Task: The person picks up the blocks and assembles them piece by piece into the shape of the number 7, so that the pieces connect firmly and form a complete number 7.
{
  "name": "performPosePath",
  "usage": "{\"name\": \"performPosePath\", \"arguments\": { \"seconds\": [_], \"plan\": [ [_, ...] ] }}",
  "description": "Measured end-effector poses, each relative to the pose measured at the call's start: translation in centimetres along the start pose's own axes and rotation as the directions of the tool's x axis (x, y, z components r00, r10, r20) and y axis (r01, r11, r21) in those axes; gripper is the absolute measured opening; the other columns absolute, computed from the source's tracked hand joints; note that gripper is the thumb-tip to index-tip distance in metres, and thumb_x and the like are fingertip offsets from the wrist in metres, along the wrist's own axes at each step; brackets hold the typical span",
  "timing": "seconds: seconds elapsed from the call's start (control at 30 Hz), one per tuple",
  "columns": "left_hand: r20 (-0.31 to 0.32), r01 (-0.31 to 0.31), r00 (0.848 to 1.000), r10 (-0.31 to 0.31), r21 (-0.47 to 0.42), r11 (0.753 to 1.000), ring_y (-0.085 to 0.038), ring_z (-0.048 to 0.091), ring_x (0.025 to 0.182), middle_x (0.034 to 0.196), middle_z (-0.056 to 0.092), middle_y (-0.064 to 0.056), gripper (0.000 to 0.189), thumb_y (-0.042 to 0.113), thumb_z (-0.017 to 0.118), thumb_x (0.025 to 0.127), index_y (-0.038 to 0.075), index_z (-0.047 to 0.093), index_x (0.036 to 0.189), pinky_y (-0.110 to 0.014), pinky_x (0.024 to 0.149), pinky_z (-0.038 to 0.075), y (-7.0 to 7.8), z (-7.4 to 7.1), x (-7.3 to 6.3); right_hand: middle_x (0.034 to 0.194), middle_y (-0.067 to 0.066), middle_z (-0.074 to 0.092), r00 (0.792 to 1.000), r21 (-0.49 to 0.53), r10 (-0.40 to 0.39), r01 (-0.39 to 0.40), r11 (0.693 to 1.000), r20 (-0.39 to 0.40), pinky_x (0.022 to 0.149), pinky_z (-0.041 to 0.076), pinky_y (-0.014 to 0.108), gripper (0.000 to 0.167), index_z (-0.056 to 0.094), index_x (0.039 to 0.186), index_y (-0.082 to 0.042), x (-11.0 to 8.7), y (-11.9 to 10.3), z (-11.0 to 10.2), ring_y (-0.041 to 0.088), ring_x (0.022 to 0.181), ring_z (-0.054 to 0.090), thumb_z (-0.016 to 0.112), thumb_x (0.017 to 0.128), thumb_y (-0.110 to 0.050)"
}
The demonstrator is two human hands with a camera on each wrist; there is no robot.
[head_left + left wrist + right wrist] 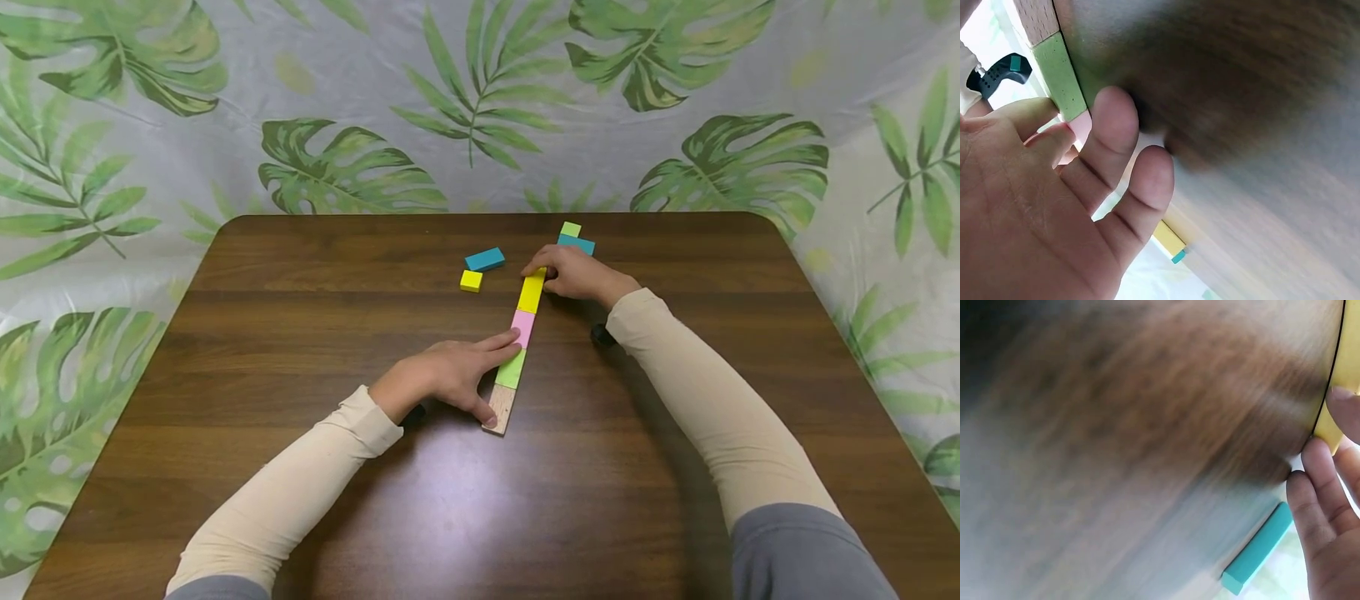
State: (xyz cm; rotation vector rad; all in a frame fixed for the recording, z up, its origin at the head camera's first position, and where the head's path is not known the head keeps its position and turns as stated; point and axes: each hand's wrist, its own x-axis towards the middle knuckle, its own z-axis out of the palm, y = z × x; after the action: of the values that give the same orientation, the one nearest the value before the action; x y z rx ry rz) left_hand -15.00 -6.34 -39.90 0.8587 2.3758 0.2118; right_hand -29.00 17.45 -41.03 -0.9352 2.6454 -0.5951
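Observation:
A straight row of flat blocks runs away across the table: a bare wood block (502, 404), a light green block (511, 372), a pink block (523, 320) and a long yellow block (532, 292). My left hand (450, 372) lies along the row's left side, fingers extended; the thumb touches the wood block and the fingertips rest by the pink and green ones. At the far end, my right hand (577, 273) pinches the yellow block, whose edge (1346, 356) shows beside the thumb in the right wrist view.
Beyond the right hand lie a blue block (576, 243) and a small green block (571, 229). Left of the row are another blue block (485, 259) and a small yellow block (471, 282). A leaf-patterned curtain (502, 100) hangs behind the brown table (300, 333).

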Motion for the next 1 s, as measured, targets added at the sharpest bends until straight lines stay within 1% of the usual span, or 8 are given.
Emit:
{"name": "performPosePath", "arguments": {
  "seconds": [0.2, 0.3, 0.47, 0.73, 1.0],
  "plan": [
    [0.004, -0.009, 1.0, 0.009, 0.0, 1.0, -0.023, 0.036, 0.148, 0.168, -0.006, 0.019, 0.106, 0.053, 0.077, 0.079, 0.034, 0.011, 0.16, -0.045, 0.113, 0.038, 0.05, -0.06, -0.12, 0.134, 0.017, 0.059, 1.0, -0.015, 0.0, 0.0, 1.0, 0.0, 0.084, 0.047, 0.04, 0.037, 0.069, 0.126, -0.009, -0.39, -0.16, -0.05, 0.027, 0.091, 0.054, 0.061, 0.091, 0.001],
    [0.009, -0.009, 1.0, 0.009, 0.008, 1.0, -0.022, 0.036, 0.148, 0.167, -0.007, 0.02, 0.106, 0.053, 0.077, 0.079, 0.035, 0.012, 0.16, -0.045, 0.112, 0.039, 0.03, -0.08, -0.19, 0.133, 0.017, 0.06, 1.0, -0.019, -0.006, 0.006, 1.0, 0.001, 0.084, 0.047, 0.04, 0.037, 0.069, 0.126, -0.008, -0.54, -0.1, 0.0, 0.027, 0.091, 0.054, 0.061, 0.091, 0.001],
    [0.01, -0.018, 1.0, 0.018, 0.025, 1.0, -0.021, 0.037, 0.148, 0.167, -0.006, 0.019, 0.105, 0.054, 0.077, 0.08, 0.034, 0.012, 0.16, -0.043, 0.108, 0.042, 0.0, -0.05, -0.2, 0.133, 0.017, 0.06, 1.0, -0.024, -0.013, 0.014, 1.0, 0.003, 0.087, 0.049, 0.042, 0.038, 0.068, 0.127, -0.008, -0.76, -0.04, 0.02, 0.028, 0.095, 0.056, 0.061, 0.091, 0.0],
    [0.01, -0.027, 1.0, 0.027, 0.026, 0.999, -0.021, 0.038, 0.147, 0.168, -0.005, 0.019, 0.105, 0.053, 0.077, 0.08, 0.034, 0.012, 0.16, -0.044, 0.109, 0.041, 0.06, -0.04, -0.19, 0.134, 0.016, 0.059, 1.0, -0.012, -0.002, 0.002, 1.0, 0.008, 0.092, 0.05, 0.046, 0.038, 0.067, 0.128, -0.009, -0.92, 0.02, 0.03, 0.03, 0.101, 0.06, 0.062, 0.091, 0.0],
    [0.003, -0.03, 1.0, 0.03, 0.021, 0.999, -0.021, 0.037, 0.148, 0.168, -0.004, 0.018, 0.104, 0.052, 0.077, 0.08, 0.034, 0.013, 0.16, -0.044, 0.108, 0.042, 0.14, 0.03, -0.29, 0.134, 0.017, 0.059, 1.0, -0.024, -0.007, 0.007, 1.0, 0.005, 0.091, 0.05, 0.046, 0.039, 0.067, 0.128, -0.008, -0.85, -0.19, 0.01, 0.03, 0.1, 0.058, 0.061, 0.091, 0.001]
  ]
}}
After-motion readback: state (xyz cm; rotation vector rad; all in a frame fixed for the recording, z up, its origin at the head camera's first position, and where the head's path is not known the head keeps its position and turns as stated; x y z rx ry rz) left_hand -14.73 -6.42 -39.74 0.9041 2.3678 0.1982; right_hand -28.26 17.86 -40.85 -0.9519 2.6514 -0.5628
